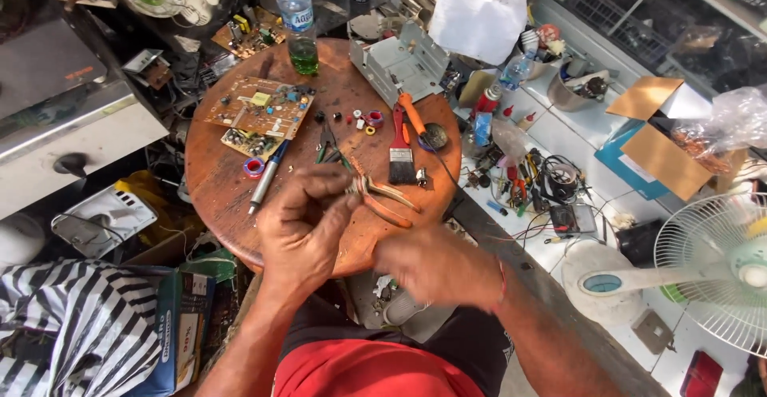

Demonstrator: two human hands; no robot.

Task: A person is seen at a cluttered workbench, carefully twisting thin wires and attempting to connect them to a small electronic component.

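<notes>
right hand (435, 265) is blurred near the worktop (216, 181) edge; i cannot tell its grip. left hand (307, 225) pinches the pliers (382, 197) above the worktop. a slip could knock the paintbrush (400, 145) beyond, or the circuit board (260, 109) farther back.

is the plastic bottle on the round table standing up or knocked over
Upright. The plastic bottle stands on its base at the far edge of the round wooden table, cap on top, green liquid pooled level at the bottom.
</notes>
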